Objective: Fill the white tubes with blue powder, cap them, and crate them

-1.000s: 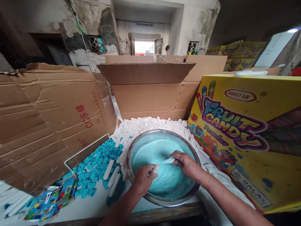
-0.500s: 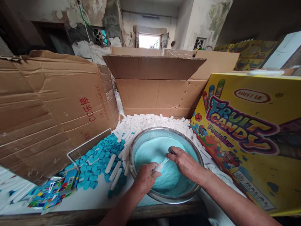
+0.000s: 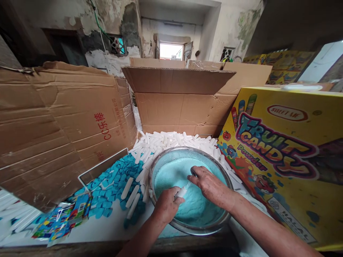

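A round metal bowl [image 3: 224, 221] full of pale blue powder [image 3: 174, 175] sits at the near edge of the table. My left hand [image 3: 166, 207] is closed around a small white plastic tube [image 3: 182, 192], held tilted over the powder. My right hand [image 3: 209, 185] reaches in from the right, fingers pinched on a small scoop [image 3: 193, 174] whose tip meets the tube's open end. Both hands are above the bowl's near half.
A heap of white tubes [image 3: 171, 141] lies behind the bowl, three more [image 3: 131, 194] to its left among several blue caps [image 3: 107, 191]. Brown cartons [image 3: 61, 121] stand left and behind, a yellow candy box [image 3: 289, 157] right. Printed wrappers [image 3: 61, 217] lie near left.
My right hand has moved left, bringing the scoop against the tube's mouth. My left hand keeps the tube, now tilted a little more towards the scoop. The view has shifted slightly.
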